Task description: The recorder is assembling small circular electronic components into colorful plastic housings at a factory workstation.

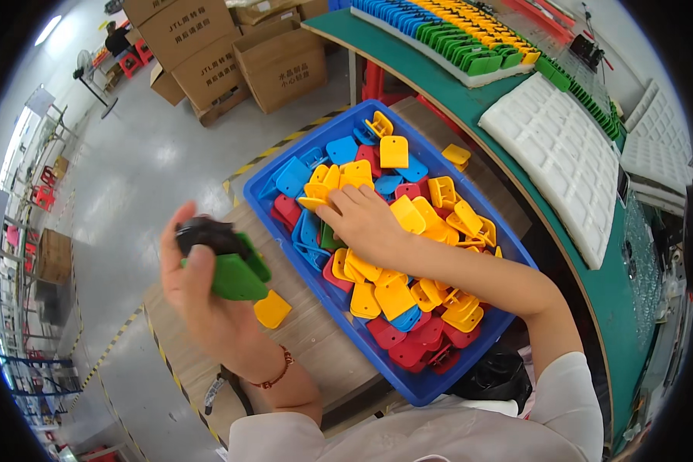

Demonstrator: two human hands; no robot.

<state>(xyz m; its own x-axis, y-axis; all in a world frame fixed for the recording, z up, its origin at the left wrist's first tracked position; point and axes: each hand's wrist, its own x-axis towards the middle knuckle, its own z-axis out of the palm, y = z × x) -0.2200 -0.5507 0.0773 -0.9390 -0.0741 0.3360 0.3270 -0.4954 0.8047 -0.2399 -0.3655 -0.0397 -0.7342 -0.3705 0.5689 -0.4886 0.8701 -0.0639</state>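
My left hand (196, 289) is raised at the left of the blue bin, closed around a green plastic clip (239, 277) with a black part (210, 235) on top. The black part's kind is not clear. My right hand (366, 223) reaches into the blue plastic bin (287, 245). Its fingers are bent down among yellow plastic clips (356, 173), and its fingertips are partly hidden, so what they grip does not show. Red, blue and yellow clips fill the bin in a loose heap. One yellow clip (272, 309) lies on the wooden tabletop (323, 358) beside my left wrist.
At the right, a green-topped table (454, 104) carries rows of blue, green and yellow clips (470, 46) and a white foam tray (558, 154). Cardboard boxes (281, 65) stand on the floor ahead. Another yellow clip (456, 156) lies just beyond the bin. A person (118, 38) sits far off.
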